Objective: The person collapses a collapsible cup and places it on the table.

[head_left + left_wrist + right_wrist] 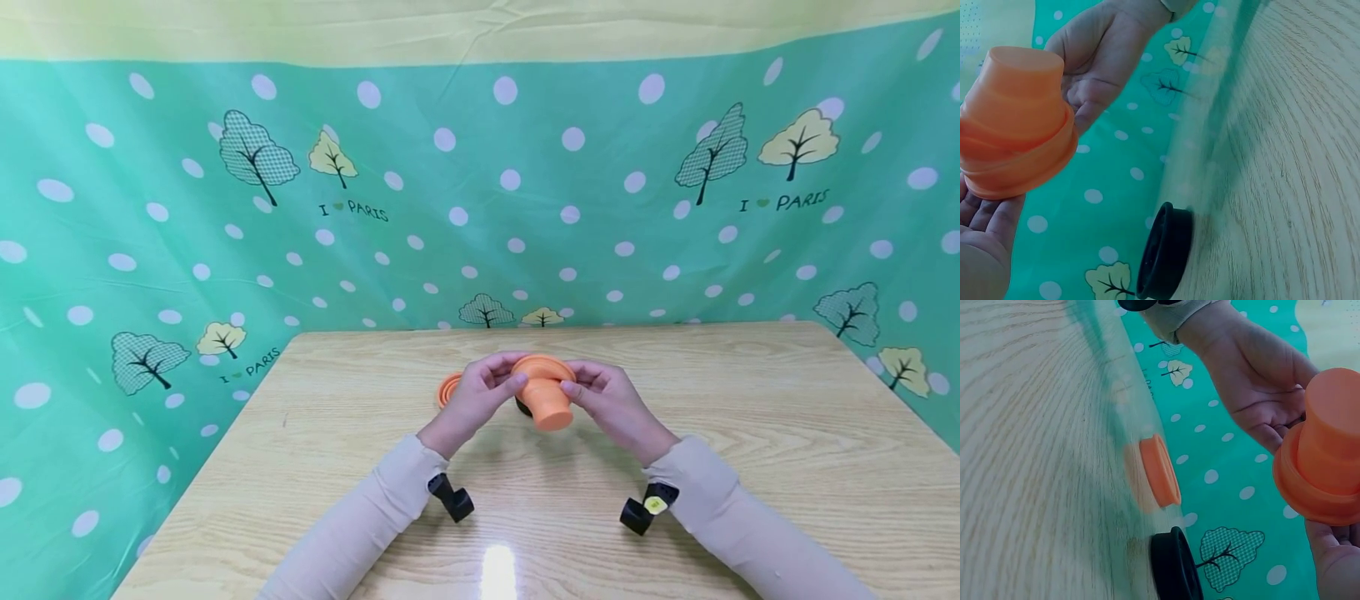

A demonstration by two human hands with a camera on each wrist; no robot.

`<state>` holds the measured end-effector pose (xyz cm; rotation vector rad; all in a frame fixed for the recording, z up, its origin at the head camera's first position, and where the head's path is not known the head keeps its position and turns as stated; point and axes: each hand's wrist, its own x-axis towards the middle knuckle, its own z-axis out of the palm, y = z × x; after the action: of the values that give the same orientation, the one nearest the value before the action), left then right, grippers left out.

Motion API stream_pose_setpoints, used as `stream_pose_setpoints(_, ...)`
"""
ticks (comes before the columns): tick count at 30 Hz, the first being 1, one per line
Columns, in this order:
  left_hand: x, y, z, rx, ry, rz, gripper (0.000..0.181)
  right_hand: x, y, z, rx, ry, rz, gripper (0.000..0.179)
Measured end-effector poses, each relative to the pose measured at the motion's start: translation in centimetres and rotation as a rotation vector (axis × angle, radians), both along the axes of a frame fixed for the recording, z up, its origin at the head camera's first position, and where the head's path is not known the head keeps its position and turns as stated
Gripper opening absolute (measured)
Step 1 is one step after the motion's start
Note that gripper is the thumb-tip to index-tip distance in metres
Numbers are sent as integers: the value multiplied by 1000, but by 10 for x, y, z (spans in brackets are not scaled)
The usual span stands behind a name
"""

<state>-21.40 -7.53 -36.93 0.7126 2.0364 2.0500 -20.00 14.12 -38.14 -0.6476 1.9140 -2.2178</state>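
Observation:
Above the middle of the table, both hands hold an orange collapsible cup, its wide rim away from me and its narrow base towards me. My left hand grips the rim on the left, thumb on the near side. On the right, my right hand grips the rim in the same way. The cup's stepped wall is partly folded near the rim. Behind it on the table is a black ring-shaped piece, mostly hidden in the head view. A flat orange ringed piece lies left of it, partly behind my left hand.
The wooden table spreads out on all sides beneath the hands. A green dotted cloth with printed trees hangs behind it and along its sides. Each wrist bears a black camera mount.

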Motion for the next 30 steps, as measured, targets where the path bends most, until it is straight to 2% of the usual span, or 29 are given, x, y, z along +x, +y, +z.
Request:
stream_pose_setpoints(3, 0, 0, 0, -4, 3, 19, 37, 0, 0, -1, -7, -8, 2, 30)
stream_pose_setpoints(9, -1, 2, -2, 10, 42, 42, 33, -1, 0, -2, -20, 12, -2, 23)
stream_pose_setpoints(13, -2, 3, -5, 5, 70, 87, 28, 1, -1, 0, 2, 20, -10, 33)
stream_pose_setpoints(16, -2, 4, -8, -9, 67, 106, 26, 3, -2, 3, 40, 29, -27, 40)
stream_pose_setpoints(24, -3, 3, -11, -5, -19, 29, 31, 3, 0, 7, 54, 33, -43, 37)
stream_pose_setpoints(30, -2, 2, -9, 8, -29, -17, 35, 3, 0, 7, 33, 9, -37, 35)
